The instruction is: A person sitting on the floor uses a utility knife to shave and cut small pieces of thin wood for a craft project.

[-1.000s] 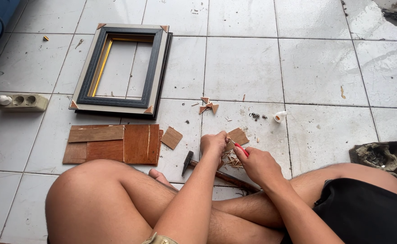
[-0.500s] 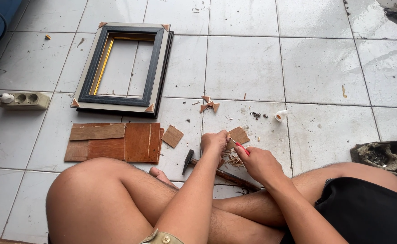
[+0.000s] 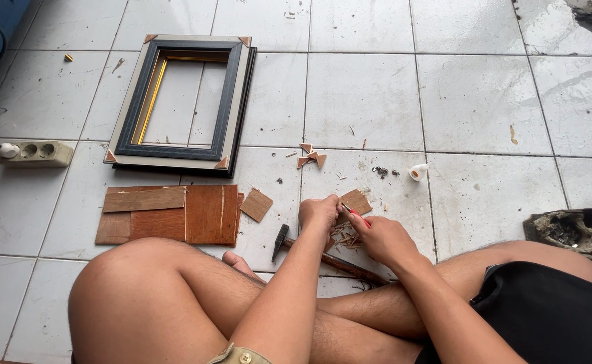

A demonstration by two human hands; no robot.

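Little is seen to have shifted since the earlier frame: both hands are kept at the same spot just right of the hammer, and only the view is nudged slightly. The left hand is clenched around a small piece of wood, which is pinched near its edge so that it is steadied above the floor tiles. The right hand is closed on a red-handled cutter, whose tip is pressed against that piece; thin shavings are gathered directly below, which suggests the wood is being trimmed there.

The hammer is laid flat between the legs, its head pointing away from the body, within easy reach. Left of the hammer, flat brown boards are stacked side by side, with one loose square offcut beside them. Beyond the boards, stacked picture frames are rested flat, small triangular corner pieces already fitted. More triangular offcuts are scattered beyond the hammer, and a small white bottle is lying farther right. A power strip is placed far left.

The cutter's blade is mostly hidden by the fingers, so its shape cannot be made out. The dark container at the right edge is cut off, and its contents are unclear.
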